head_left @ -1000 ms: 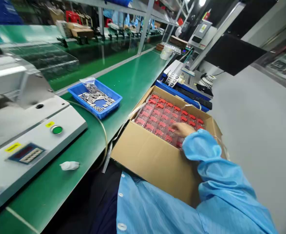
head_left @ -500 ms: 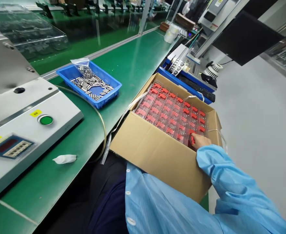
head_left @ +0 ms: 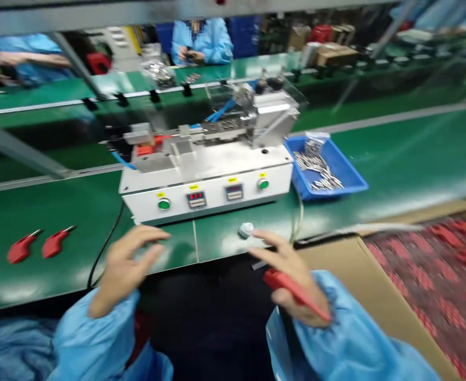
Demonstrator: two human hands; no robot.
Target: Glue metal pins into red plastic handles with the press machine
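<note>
My right hand [head_left: 292, 280] holds a red plastic part [head_left: 296, 288] in its palm, its upper fingers stretched toward the green bench. My left hand [head_left: 127, 264] hovers open, fingers spread, at the bench edge in front of a white machine [head_left: 209, 182] with green buttons and small displays. Two red handled parts [head_left: 38, 244] lie on the green bench surface at the left. A cardboard box [head_left: 336, 259] filled with red parts in clear trays sits at my right.
A blue tray [head_left: 328, 169] of small metal pins stands right of the machine. A small white object [head_left: 246, 229] lies on the bench before the machine, and a black cable [head_left: 106, 243] runs off its left side. Other people in blue coats work across the line.
My right hand left the box with a red part in it. The view swung left from the box to the machine, and my left hand came into view.
</note>
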